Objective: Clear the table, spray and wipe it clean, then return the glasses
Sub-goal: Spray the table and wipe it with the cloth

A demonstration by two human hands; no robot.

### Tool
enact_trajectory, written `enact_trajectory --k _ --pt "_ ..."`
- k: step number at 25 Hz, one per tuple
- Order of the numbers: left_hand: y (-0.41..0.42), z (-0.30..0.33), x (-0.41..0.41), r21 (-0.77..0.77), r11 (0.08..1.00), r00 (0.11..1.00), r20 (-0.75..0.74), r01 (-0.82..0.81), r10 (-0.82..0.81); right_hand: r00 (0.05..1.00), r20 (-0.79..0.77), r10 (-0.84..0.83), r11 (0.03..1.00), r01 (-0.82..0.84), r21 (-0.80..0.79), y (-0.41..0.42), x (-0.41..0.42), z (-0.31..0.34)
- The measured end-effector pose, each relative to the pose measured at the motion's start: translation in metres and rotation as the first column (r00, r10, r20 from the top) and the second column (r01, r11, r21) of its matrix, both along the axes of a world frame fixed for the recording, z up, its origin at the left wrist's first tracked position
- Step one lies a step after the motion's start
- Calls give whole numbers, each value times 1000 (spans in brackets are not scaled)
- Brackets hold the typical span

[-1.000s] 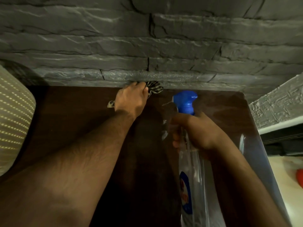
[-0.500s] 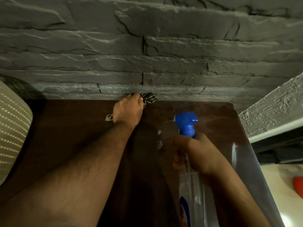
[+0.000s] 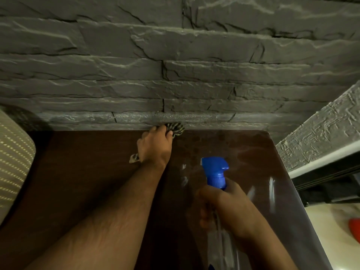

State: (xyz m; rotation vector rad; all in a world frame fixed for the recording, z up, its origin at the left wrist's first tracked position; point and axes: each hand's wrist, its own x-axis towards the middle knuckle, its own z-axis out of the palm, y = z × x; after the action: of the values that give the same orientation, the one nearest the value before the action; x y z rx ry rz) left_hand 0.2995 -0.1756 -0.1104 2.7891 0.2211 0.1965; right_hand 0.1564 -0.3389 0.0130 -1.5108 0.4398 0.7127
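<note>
My left hand [image 3: 154, 147] grips a striped cloth [image 3: 176, 129] and holds it down on the dark brown table [image 3: 81, 172] at its far edge, right against the stone wall. A corner of the cloth pokes out behind the wrist. My right hand [image 3: 228, 207] is wrapped around the neck of a clear spray bottle with a blue trigger head [image 3: 215, 171], held above the table's right half with the nozzle facing left. Wet streaks shine on the table near the right edge. No glasses are in view.
A grey stone wall [image 3: 175, 75] runs along the table's far edge. A beige dotted cushion [image 3: 13, 162] sits at the left. A textured ledge [image 3: 321, 137] and a pale floor with a red object [image 3: 354, 228] lie to the right.
The view has tilted up, so the table sits lower in frame. My left hand with the cloth stays at the far edge by the wall. The bottle stays in my right hand.
</note>
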Motion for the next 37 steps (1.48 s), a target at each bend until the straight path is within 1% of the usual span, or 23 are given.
enact_trajectory --k 2,5,7,10,11,12,13,15,16,19,21,23,24,26,27,28,30,31,32,33,35,36,37 --pt "2 2 -6 -4 985 985 -30 172 -172 1000 0 5 1000 -5 0 5 0 0" --pt "13 2 -28 -3 906 905 -58 423 -422 999 20 28 1000 -28 -2 9 0 3" --pt "17 -2 -25 16 907 905 -65 422 -420 1000 4 30 1000 -30 3 6 -1 3" --pt "-13 2 8 42 971 971 -40 236 -234 1000 -8 17 1000 -17 -4 4 -2 2" --pt "-26 4 13 52 972 973 -24 231 -230 1000 -7 12 1000 -12 -6 2 -3 2" --pt "-34 5 13 42 958 958 -24 285 -284 1000 -7 11 1000 -11 -10 0 -3 1" --pt "-35 5 6 19 921 921 -40 390 -389 1000 -12 9 1000 -9 -14 -2 -4 0" --pt "-15 0 -12 9 820 817 -84 573 -570 1000 -16 5 999 -5 -34 -6 -6 -2" --pt "-2 0 -14 14 821 818 -97 571 -567 1000 -17 -1 999 0 -40 -8 -7 -2" --pt "3 0 1 72 961 963 -25 269 -267 999 -21 -29 999 29 -15 -11 -9 -1" --pt "-21 1 8 104 982 987 11 160 -162 999 -14 -45 999 45 -10 -15 -10 -2" --pt "-26 1 2 71 973 975 26 220 -222 999 -9 -46 999 46 -2 -16 -10 -4" --pt "-19 2 -5 41 949 949 6 313 -314 999 -18 -41 999 41 -2 -16 -11 -5" --pt "2 3 -17 13 859 858 -75 511 -509 998 -56 -36 999 35 -18 -13 -12 -7" --pt "8 2 -16 13 845 842 -94 534 -531 997 -67 -43 999 41 -23 -11 -13 -7" --pt "8 1 -11 23 873 871 -83 488 -485 997 -66 -44 999 43 -18 -9 -14 -5" --pt "-8 3 4 60 962 964 -18 266 -265 998 -49 -33 999 33 3 -8 -15 -6" --pt "-19 5 7 64 976 978 10 209 -210 999 -43 -31 999 31 6 -10 -17 -6" --pt "-27 5 4 63 968 970 14 242 -243 999 -38 -32 999 33 7 -12 -18 -5" --pt "-27 4 -4 49 932 933 10 360 -361 999 -34 -32 999 32 5 -13 -19 -5" --pt "-10 7 -23 22 783 782 -73 622 -619 999 -9 -33 999 33 -7 -13 -21 -3" --pt "2 7 -28 17 736 733 -109 677 -672 999 -1 -45 999 45 -17 -13 -23 -2" --pt "10 5 -27 28 753 750 -115 658 -651 998 -9 -55 998 55 -22 -13 -25 -1"
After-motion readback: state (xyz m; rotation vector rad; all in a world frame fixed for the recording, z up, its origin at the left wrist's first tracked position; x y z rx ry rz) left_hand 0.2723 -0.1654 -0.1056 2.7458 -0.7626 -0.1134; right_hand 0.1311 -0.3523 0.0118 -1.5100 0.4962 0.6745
